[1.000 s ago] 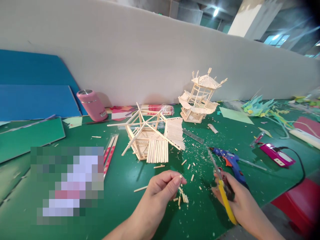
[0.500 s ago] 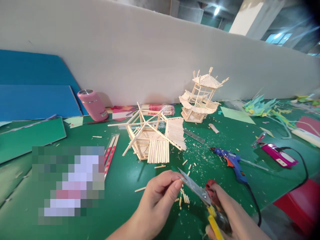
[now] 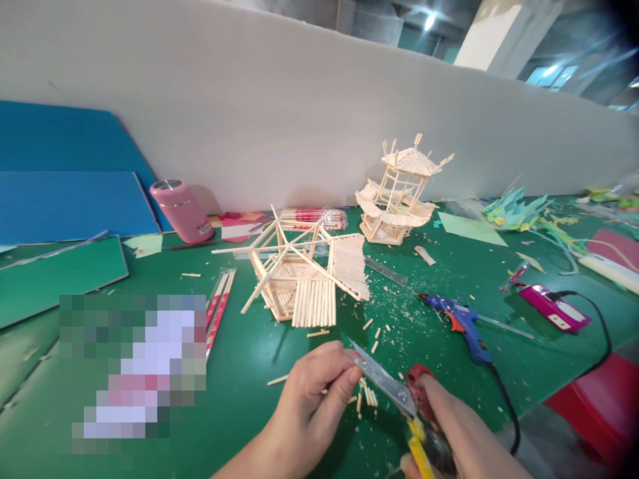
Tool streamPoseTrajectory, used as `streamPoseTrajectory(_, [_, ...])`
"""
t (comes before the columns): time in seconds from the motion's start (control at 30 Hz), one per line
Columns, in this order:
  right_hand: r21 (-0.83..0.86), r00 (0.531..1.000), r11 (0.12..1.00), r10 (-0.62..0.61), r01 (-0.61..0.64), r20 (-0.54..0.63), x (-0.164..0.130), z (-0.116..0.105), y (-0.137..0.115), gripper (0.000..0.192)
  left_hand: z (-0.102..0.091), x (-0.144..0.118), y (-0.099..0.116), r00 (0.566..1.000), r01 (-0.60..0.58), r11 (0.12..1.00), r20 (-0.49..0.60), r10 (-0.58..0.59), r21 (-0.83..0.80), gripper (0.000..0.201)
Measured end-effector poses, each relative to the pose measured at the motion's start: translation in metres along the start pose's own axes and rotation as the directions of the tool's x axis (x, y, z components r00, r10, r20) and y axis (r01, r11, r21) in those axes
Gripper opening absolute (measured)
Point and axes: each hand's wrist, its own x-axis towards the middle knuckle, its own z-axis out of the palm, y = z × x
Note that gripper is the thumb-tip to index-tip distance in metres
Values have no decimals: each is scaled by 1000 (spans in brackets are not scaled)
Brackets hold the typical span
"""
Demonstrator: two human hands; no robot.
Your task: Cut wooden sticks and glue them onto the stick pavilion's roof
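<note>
Thin wooden stick (image 3: 353, 354) pinched low over green tabletop (image 3: 239, 372), scissors (image 3: 387, 384) closing on its tip.

Left hand (image 3: 314, 392) clamped on stick, steadying it for blades; right hand (image 3: 444, 426) wrapped round yellow-red handles (pale offcuts (image 3: 367, 396) beneath); ribbed stick-built roof (image 3: 304, 279) beyond.

The left hand (image 3: 312, 399) pinches a small stick piece at its fingertips. The right hand (image 3: 449, 432) grips scissors (image 3: 394, 392), blade tips at the left fingertips. Cut stick bits (image 3: 367, 396) lie beneath on the green mat (image 3: 249, 352). A stick frame (image 3: 299, 279) stands beyond.
</note>
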Motion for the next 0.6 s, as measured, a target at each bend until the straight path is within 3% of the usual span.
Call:
streamPoseTrajectory(0.17, [111,994,989,86,-93,63,8,-2,-15,28,-1,-1,0,999,-36,999,6,36,31,26])
streamPoseTrajectory(0.37, [233,981,954,189,-191,29,7,9,-23,23,-1,1,2,1000,-3,998,12,4,-58,23])
streamPoseTrajectory(0.6, [181,958,944,285,-276,-26,6,5,-2,20,1,4,3,961,276,923,90,-261,-269,30])
